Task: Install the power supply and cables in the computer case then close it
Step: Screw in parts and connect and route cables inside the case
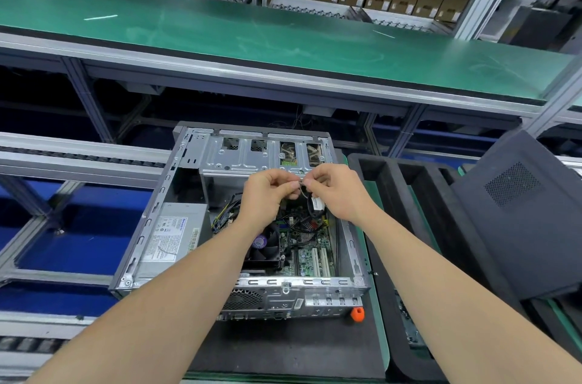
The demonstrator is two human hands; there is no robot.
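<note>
The open grey steel computer case (315,295) lies on its side on a dark rubber mat (283,347), just below the middle of the view, with its perforated rear panel at 6 o'clock, toward the person. Inside it, the boxy silver power supply (173,234) with a white printed label sits against the case's 9 o'clock wall, and a bundle of coloured wires is just beside its 2 o'clock corner. The green motherboard (310,246) fills the 3 o'clock half of the case floor, and the black round cooling fan (264,246) stands between it and the power supply. The bare metal drive cage (248,153) spans the 12 o'clock end.

Both hands hover over the middle of the case, almost touching. The left hand (267,191) is curled, its thumb and forefinger pinching one end of a thin grey wire (302,187). The right hand (337,191) pinches the other end. A black cable with a white tag (316,204) hangs from below the right hand toward the motherboard; whether the wire is part of it I cannot tell.

At 3 o'clock from the case lies a black foam tray (419,194), and beyond it the black vented side panel (516,220) rests tilted. A small orange plastic piece (357,313) sits at the case's 5 o'clock corner. A green conveyor belt (283,34) runs across at 12 o'clock.
</note>
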